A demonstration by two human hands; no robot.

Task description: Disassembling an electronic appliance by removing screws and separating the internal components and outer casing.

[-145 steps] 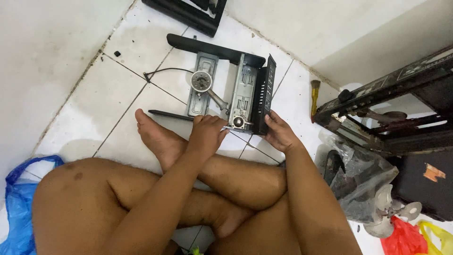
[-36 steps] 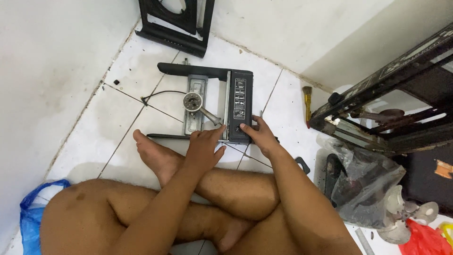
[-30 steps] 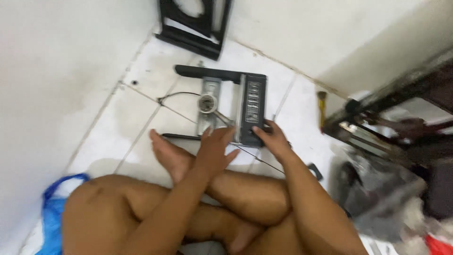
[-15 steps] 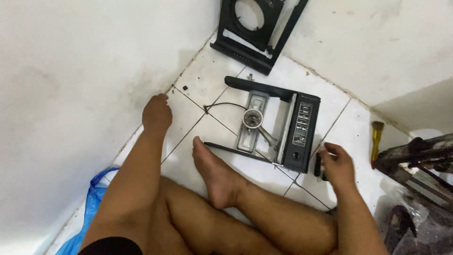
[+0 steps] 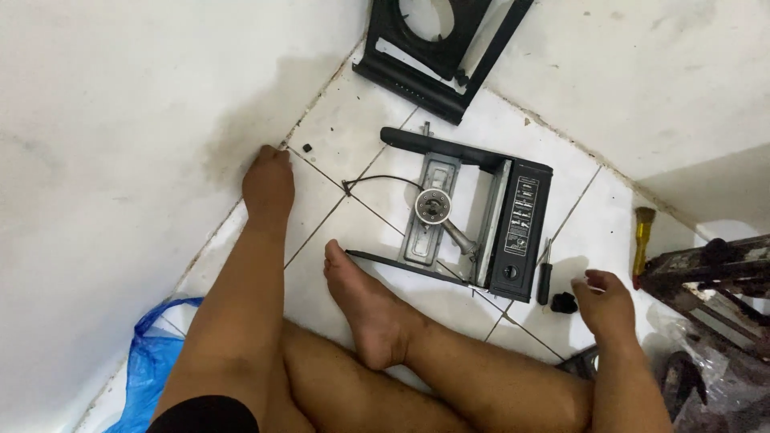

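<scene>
Dismantled stove base [image 5: 469, 220] laid on white tiles, left hand [image 5: 269, 180] left of it, fingers curled at the wall, pinch not discernible, right hand [image 5: 603, 301] right of it, loosely curled beside black knob [image 5: 564, 302].

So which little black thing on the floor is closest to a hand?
The black knob, just left of the right hand, almost touching its fingers. The other small black bit lies by the wall, a little way from the left hand.

A single view was taken from a head-worn camera, aimed steeply down at the tiled floor [image 5: 353, 136] from close range. A white wall [image 5: 104, 120] was framed at the left and far side, crossed legs at the near edge.
</scene>
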